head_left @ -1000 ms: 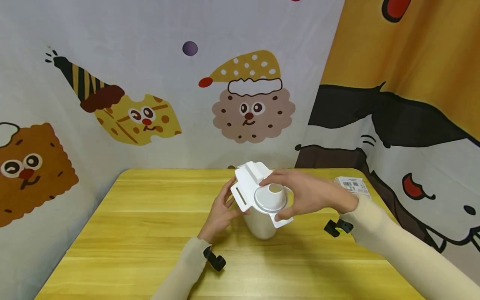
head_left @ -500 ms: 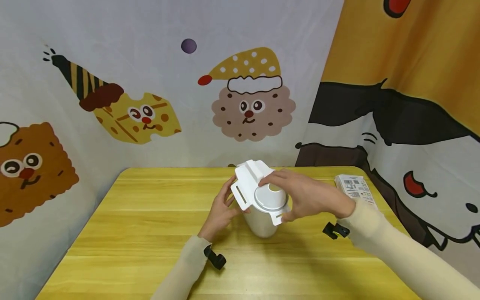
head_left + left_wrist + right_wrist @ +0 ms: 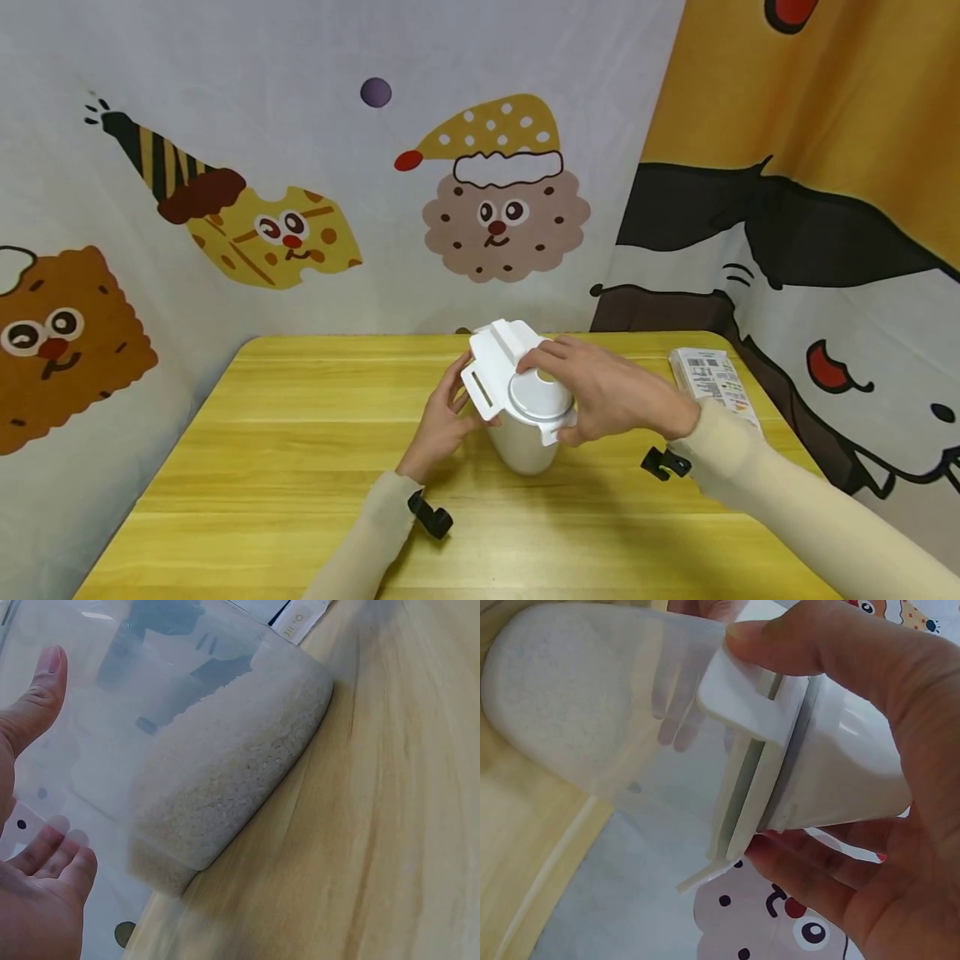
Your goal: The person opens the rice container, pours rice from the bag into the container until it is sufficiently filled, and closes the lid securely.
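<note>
A translucent storage container [image 3: 522, 450] stands on the table, partly filled with rice [image 3: 225, 765]. Its white lid [image 3: 491, 367] has side flaps and a round raised cap [image 3: 538, 395]. My left hand [image 3: 441, 423] holds the container's left side, thumb and fingers spread around the wall in the left wrist view. Over the lid, my right hand [image 3: 603, 387] grips it from the right. The right wrist view has the thumb pressing a slotted flap [image 3: 735, 694], which slants out from the container wall, while the fingers reach the lid's opposite edge.
A white printed packet [image 3: 714, 379] lies at the table's right back corner. The wooden table [image 3: 300, 467] ends against a cartoon-print curtain [image 3: 300, 83] at the back and sides. Black wrist mounts [image 3: 431, 516] sit on both sleeves.
The right thumb has moved slightly, and the near flap has swung downward, closer to the container wall. My left hand and the container have stayed in place.
</note>
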The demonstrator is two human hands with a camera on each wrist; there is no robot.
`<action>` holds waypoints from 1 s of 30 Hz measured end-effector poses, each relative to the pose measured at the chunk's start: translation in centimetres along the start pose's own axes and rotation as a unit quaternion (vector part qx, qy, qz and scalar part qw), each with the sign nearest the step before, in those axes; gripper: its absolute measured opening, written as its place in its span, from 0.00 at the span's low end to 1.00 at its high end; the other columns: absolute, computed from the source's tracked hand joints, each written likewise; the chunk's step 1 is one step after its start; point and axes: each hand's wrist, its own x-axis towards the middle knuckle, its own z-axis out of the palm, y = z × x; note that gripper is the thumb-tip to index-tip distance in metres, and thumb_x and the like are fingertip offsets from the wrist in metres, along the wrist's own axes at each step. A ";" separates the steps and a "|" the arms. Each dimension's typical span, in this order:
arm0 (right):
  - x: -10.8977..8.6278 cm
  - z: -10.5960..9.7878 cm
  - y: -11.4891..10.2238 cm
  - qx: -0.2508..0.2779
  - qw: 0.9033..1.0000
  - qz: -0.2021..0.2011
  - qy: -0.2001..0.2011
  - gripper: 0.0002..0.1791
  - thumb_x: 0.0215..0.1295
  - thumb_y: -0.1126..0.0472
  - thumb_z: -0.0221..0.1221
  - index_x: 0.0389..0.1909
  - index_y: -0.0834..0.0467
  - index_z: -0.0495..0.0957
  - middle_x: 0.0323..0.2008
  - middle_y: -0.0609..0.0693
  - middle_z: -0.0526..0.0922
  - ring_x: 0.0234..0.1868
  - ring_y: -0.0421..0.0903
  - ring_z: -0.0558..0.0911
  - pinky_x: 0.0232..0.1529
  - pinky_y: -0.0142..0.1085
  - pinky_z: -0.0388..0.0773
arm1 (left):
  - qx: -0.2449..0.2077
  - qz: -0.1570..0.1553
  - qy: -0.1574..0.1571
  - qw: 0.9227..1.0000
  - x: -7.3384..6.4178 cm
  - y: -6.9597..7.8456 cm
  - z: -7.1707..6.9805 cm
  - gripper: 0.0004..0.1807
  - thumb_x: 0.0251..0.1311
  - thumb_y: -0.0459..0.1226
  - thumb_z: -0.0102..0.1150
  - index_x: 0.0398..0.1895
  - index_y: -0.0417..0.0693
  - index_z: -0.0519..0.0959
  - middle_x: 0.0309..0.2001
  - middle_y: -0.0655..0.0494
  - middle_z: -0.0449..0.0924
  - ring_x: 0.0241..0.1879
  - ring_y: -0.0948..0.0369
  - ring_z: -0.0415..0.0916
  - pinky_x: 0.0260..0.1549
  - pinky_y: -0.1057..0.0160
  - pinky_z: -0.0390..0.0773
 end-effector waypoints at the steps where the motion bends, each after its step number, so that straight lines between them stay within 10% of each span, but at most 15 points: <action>1: 0.1 0.0 0.0 -0.006 1.000 -0.004 0.004 0.48 0.35 0.48 0.83 0.62 0.47 0.71 0.59 0.45 0.79 0.56 0.47 0.79 0.53 0.41 0.84 | 0.000 0.001 0.000 1.000 0.0 0.0 0.0 0.57 0.50 0.25 0.76 0.80 0.67 0.57 0.79 0.61 0.58 0.78 0.53 0.57 0.78 0.46 0.62; 13: 0.5 0.3 -0.1 -0.052 0.998 -0.018 0.032 0.47 0.32 0.48 0.81 0.59 0.48 0.72 0.55 0.45 0.81 0.52 0.46 0.80 0.48 0.40 0.85 | 0.006 0.007 -0.002 1.000 0.1 0.2 -0.3 0.56 0.52 0.25 0.76 0.79 0.69 0.57 0.79 0.61 0.57 0.79 0.53 0.56 0.77 0.43 0.62; 30: -0.6 -0.5 -0.1 0.046 0.999 0.015 0.007 0.38 0.55 0.45 0.75 0.66 0.50 0.74 0.64 0.46 0.78 0.64 0.47 0.77 0.63 0.47 0.80 | 0.008 0.008 -0.028 1.000 0.4 0.3 -1.0 0.55 0.50 0.24 0.75 0.78 0.67 0.59 0.77 0.57 0.62 0.76 0.54 0.62 0.75 0.50 0.68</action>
